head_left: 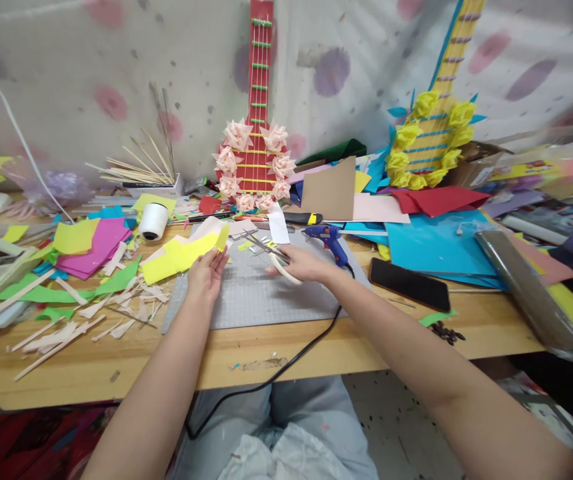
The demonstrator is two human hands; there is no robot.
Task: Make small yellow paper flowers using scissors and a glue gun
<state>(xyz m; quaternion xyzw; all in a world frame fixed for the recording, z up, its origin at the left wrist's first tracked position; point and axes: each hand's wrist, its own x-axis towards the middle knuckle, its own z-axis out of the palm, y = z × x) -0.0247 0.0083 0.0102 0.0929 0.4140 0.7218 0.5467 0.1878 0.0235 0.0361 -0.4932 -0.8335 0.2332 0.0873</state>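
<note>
Between the fingertips of my left hand [206, 273] is a small yellow paper piece [223, 237], held upright over the left part of the grey cutting mat [266, 303]. A larger yellow paper strip [179, 259] lies just left of that hand. My right hand [299, 264] is closed around the white handles of a pair of scissors [282, 265], whose blades point left toward the yellow piece without touching it. Small paper scraps and thin wires lie on the mat beneath the blades. A blue glue gun [327, 241] rests right of my right hand.
A black phone [409, 285] lies at the right, near blue paper sheets [436, 247]. Paper scraps [126, 303] spread across the left. Behind the mat stands a red paper guitar [259, 157]. A black cord [291, 363] crosses the table's front edge [316, 375].
</note>
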